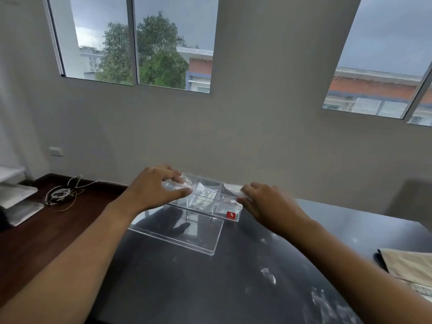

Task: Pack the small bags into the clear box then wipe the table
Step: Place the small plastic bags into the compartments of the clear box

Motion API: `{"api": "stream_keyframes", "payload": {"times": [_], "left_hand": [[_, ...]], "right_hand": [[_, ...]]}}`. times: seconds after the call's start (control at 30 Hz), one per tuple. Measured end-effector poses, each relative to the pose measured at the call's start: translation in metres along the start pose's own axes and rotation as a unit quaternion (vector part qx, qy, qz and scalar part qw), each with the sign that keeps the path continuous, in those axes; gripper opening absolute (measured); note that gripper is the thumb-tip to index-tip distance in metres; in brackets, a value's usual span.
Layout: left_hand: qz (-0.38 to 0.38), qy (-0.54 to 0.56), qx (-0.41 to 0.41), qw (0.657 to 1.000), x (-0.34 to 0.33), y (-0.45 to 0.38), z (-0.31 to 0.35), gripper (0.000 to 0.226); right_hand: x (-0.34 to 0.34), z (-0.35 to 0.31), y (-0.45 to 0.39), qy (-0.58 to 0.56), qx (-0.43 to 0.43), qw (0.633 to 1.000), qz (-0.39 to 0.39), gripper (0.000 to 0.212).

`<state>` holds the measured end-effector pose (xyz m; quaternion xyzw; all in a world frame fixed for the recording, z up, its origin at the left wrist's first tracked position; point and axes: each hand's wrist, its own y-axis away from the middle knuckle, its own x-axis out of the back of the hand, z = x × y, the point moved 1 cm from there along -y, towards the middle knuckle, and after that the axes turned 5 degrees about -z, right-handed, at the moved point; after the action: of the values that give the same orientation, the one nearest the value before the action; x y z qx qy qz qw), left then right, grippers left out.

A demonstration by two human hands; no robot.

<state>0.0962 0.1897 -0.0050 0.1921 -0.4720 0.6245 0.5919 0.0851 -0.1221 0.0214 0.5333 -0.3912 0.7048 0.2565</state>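
Observation:
A clear box (211,208) with inner dividers and a red label stands on the dark table (210,284) near the far wall. Its clear lid (177,232) lies flat in front of it. My left hand (154,185) is closed on a small clear bag (178,184) over the box's left compartment. My right hand (266,202) grips another small bag (242,194) at the box's right end. More small bags (205,191) lie in the middle compartment.
White smears (322,300) mark the table's right front. A beige cloth or paper (409,265) lies at the right edge. A tangled white cable (62,194) sits on the brown desk to the left, beside grey trays (16,197).

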Motion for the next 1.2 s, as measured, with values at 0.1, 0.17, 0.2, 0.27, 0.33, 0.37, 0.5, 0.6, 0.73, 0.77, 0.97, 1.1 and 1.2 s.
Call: {"api": "stream_keyframes", "payload": {"times": [0.1,0.17,0.2,0.27,0.33,0.37,0.5,0.6,0.73,0.77,0.97,1.1,1.2], "left_hand": [[-0.005,-0.035,-0.027,0.999,-0.002,0.000,-0.001,0.060],[-0.022,-0.060,-0.045,0.997,-0.004,0.000,-0.001,0.064],[-0.034,-0.079,-0.052,0.995,-0.005,0.001,0.000,0.066],[-0.055,-0.112,-0.058,0.990,-0.006,0.001,0.000,0.068],[-0.066,-0.130,-0.058,0.988,-0.007,0.002,0.000,0.069],[-0.066,-0.137,-0.061,0.986,-0.008,0.003,0.000,0.069],[-0.068,-0.137,-0.076,0.985,-0.009,0.004,-0.002,0.069],[-0.032,-0.084,-0.119,0.989,-0.008,0.002,-0.003,0.045],[-0.002,-0.062,-0.147,0.987,-0.012,0.000,-0.004,0.029],[0.002,-0.064,-0.146,0.987,-0.014,0.000,-0.005,0.029],[-0.021,-0.083,-0.121,0.989,-0.014,0.001,0.001,0.057],[-0.026,-0.024,-0.122,0.992,-0.015,0.003,0.005,0.049],[-0.016,0.054,-0.083,0.995,-0.016,0.006,0.006,0.054]], "right_hand": [[-0.003,-0.003,-0.009,0.078,0.026,0.997,-0.015,0.034],[-0.002,-0.005,-0.014,0.090,0.042,0.995,-0.032,0.031],[-0.002,-0.006,-0.015,0.092,0.050,0.994,-0.038,0.030],[-0.002,-0.009,-0.016,0.103,0.067,0.991,-0.044,0.027],[-0.001,-0.011,-0.019,0.095,0.074,0.992,-0.045,0.029],[0.000,-0.012,-0.020,0.077,0.067,0.994,-0.048,0.029],[0.003,-0.012,-0.028,-0.055,0.029,0.996,-0.063,0.010],[0.003,-0.011,-0.031,-0.114,0.007,0.991,-0.073,0.025],[-0.004,-0.018,-0.035,-0.104,0.022,0.994,-0.025,0.052],[-0.005,-0.020,-0.037,-0.103,0.025,0.994,-0.005,0.050],[-0.009,-0.016,-0.035,-0.176,-0.025,0.979,0.099,0.025],[-0.013,-0.013,-0.030,-0.207,-0.051,0.970,0.114,0.017],[-0.016,-0.013,-0.027,-0.203,-0.050,0.971,0.112,0.014]]}}
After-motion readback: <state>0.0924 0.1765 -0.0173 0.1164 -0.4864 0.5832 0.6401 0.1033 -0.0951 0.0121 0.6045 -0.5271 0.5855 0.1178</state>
